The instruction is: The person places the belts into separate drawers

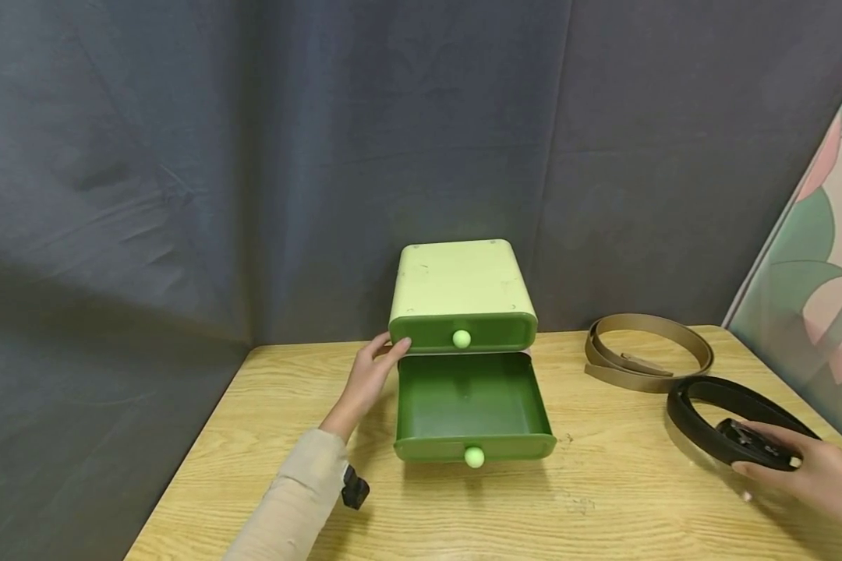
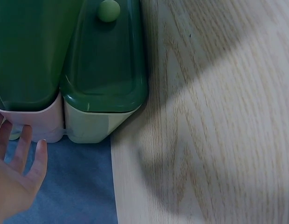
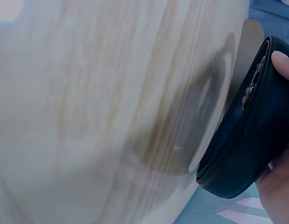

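Note:
A small two-drawer box (image 1: 463,276) with a pale yellow-green top stands at the back of the table. Its upper drawer (image 1: 428,333) is pushed in, while the green lower drawer (image 1: 428,449) is pulled out and shows a bare inside. My left hand (image 1: 365,383) touches the box's left side with fingers spread; the left wrist view shows the fingers (image 2: 38,161) extended against the wall. At the right, my right hand (image 1: 807,467) grips a coiled black belt (image 1: 698,431) by its buckle end, held above the table. The right wrist view shows the thumb on the belt (image 3: 256,140).
A coiled brown belt (image 1: 702,351) lies at the table's back right, just behind the black one. A dark curtain (image 1: 421,140) hangs behind the wooden table (image 1: 624,483), and a patterned panel (image 1: 821,296) borders its right side.

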The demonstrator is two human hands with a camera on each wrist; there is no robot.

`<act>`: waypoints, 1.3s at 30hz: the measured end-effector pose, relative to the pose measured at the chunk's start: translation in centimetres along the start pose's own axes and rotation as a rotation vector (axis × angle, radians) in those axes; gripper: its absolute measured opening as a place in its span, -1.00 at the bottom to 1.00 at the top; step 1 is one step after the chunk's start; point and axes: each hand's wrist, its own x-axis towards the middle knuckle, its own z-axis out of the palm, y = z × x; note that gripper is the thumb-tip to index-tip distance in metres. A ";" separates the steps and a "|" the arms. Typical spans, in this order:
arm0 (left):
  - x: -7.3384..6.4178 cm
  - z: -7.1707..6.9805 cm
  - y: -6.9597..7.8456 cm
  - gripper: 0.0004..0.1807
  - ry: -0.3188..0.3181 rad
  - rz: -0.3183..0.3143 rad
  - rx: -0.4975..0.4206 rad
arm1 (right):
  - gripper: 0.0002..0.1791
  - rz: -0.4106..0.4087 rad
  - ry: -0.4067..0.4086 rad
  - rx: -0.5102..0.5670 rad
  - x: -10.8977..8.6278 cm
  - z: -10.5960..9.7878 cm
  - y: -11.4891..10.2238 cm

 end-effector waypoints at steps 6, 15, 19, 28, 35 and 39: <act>-1.3 -0.2 2.6 -0.37 -0.016 -0.009 0.005 | -0.31 -0.048 0.072 0.030 -0.9 -0.1 -1.0; -2.7 -0.3 4.4 -0.42 -0.009 0.020 0.013 | -0.32 -0.068 0.084 0.084 -2.1 0.7 -2.8; -2.5 -0.3 4.2 -0.43 -0.009 0.026 0.009 | -0.30 -0.092 0.084 0.141 -2.4 1.0 -3.4; -2.5 -0.3 4.2 -0.42 -0.012 0.015 0.004 | -0.36 -0.148 0.061 0.234 -2.8 1.2 -5.9; -2.3 -0.4 3.8 -0.42 -0.019 0.017 -0.006 | -0.34 -0.195 0.085 0.231 -3.0 1.0 -9.4; -2.3 -0.3 3.8 -0.42 -0.018 0.013 -0.004 | -0.34 -0.262 0.112 0.259 -2.8 1.0 -11.2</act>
